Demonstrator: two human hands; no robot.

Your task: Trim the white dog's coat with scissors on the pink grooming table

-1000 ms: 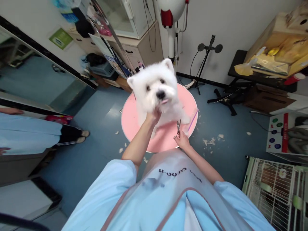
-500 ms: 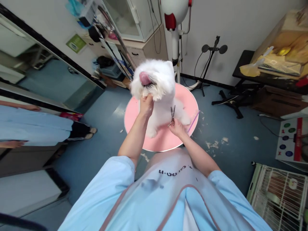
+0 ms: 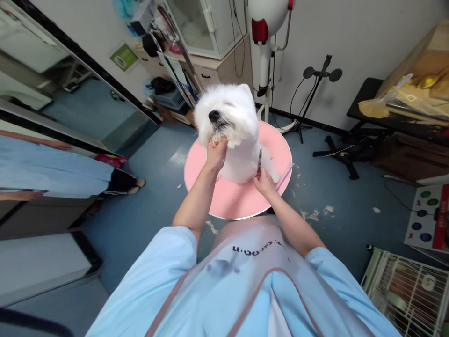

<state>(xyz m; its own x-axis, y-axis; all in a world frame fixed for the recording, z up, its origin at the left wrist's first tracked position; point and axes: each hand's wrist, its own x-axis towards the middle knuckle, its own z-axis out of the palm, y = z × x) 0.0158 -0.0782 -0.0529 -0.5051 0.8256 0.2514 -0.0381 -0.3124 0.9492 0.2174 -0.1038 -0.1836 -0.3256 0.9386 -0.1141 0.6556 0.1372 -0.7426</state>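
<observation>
A fluffy white dog [image 3: 242, 112] sits on a round pink grooming table [image 3: 228, 203], its muzzle raised and its black nose showing. Under its chin, my left hand [image 3: 216, 152] is closed on the chin fur. My right hand [image 3: 264, 181] holds a pair of scissors [image 3: 259, 161] beside the dog's body, blades pointing up and close together. Fingers hide part of the scissor handles. By my right wrist a thin purple strip [image 3: 286, 178] lies across the table's right edge.
White fur clumps [image 3: 312, 214] lie on the blue floor. Behind the table stand a dryer on a pole [image 3: 265, 65] and a black tripod stand [image 3: 310, 98]. A wire cage [image 3: 409, 290] is at lower right. Another person [image 3: 56, 164] stands at left near a mirror.
The dog's tongue has gone back in and its nose now shows. The scissor blades have come together, and my right hand has shifted slightly right. My left hand stays at the chin.
</observation>
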